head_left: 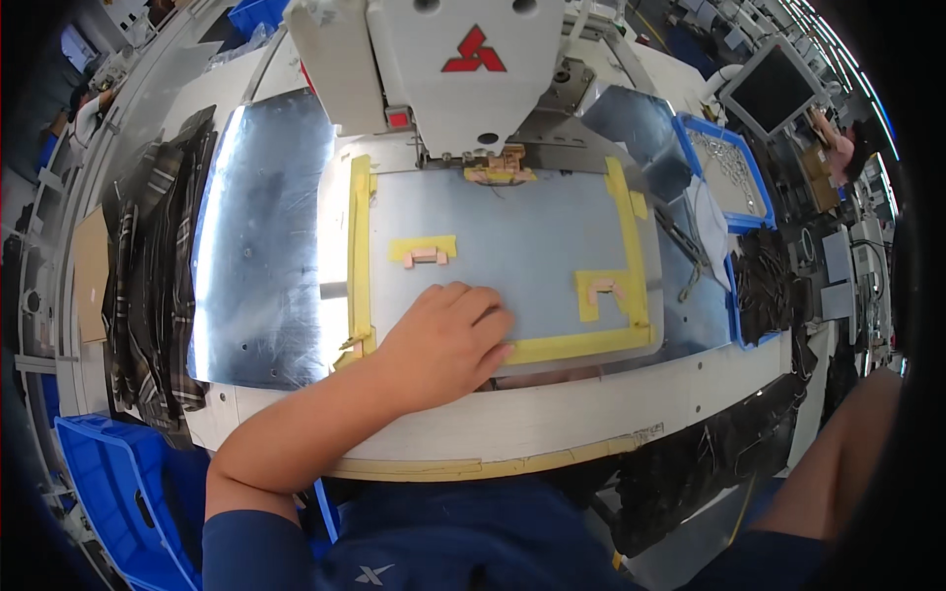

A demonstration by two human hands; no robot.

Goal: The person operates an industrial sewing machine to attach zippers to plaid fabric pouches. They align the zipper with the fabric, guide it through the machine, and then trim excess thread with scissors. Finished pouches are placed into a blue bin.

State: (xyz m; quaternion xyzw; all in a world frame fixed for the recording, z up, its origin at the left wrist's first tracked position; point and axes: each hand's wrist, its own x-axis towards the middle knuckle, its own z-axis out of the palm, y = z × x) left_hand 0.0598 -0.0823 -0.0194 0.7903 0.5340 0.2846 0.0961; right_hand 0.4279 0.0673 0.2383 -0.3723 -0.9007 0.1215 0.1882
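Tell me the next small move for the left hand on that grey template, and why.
Probably slide the grey template forward under the sewing head: the left hand lies flat on its near edge, by the yellow tape border. The right hand is out of view.

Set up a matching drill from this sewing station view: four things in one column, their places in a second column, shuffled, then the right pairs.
Things:
1. left hand
2. plaid fabric pieces
3. blue tray of small metal parts
4. sewing machine head

Places:
A. far left of the table
B. flat on the near edge of the clear template
C. right of the template
D. above the template's far edge

Pairs: 1-B, 2-A, 3-C, 4-D
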